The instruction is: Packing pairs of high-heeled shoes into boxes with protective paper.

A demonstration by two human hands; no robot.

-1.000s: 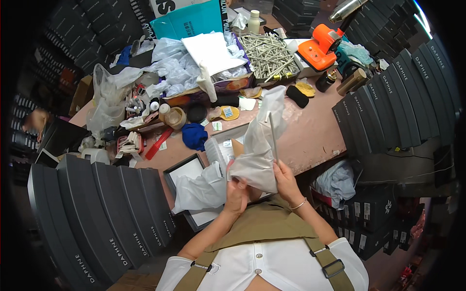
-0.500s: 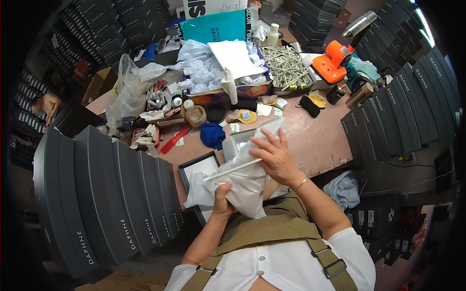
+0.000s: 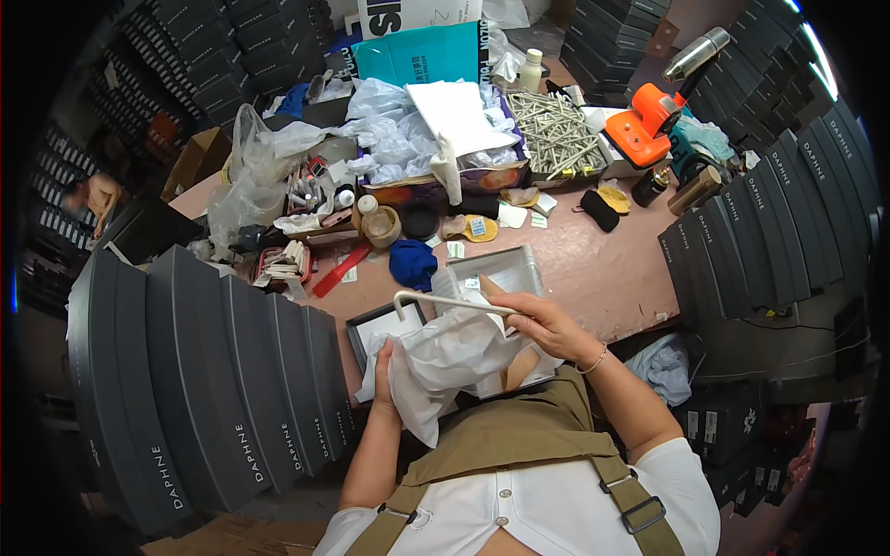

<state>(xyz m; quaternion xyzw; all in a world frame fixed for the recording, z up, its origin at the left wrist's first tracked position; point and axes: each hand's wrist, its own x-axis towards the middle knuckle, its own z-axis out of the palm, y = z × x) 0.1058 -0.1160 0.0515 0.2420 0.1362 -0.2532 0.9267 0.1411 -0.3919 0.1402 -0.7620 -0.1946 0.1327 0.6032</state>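
Observation:
My right hand [image 3: 549,326] grips a thin white stick [image 3: 436,299] with a hooked left end, its fingers closed around the other end. Crumpled white tissue paper [image 3: 445,347] hangs below the stick; my left hand [image 3: 385,375] holds its left side, thumb up. What the paper wraps, if anything, is hidden. Under my hands lies an open shoe box, with a dark-edged, white-lined part [image 3: 360,334] at left and a pale grey, clear-looking section [image 3: 528,269] beyond. A tan shoe-like piece [image 3: 521,369] shows beside the paper, partly covered.
Stacks of dark grey shoe boxes rise at left [image 3: 199,371] and right [image 3: 769,213]. Behind are a box of crumpled tissue [image 3: 385,125], a tray of pale sticks [image 3: 556,134], an orange tool [image 3: 640,130], a blue cloth [image 3: 413,264] and a red comb [image 3: 341,271].
My right hand has come down from the paper's upper end and now holds the stick, whose hooked end shows. My left hand has moved left and up, and the paper lies looser.

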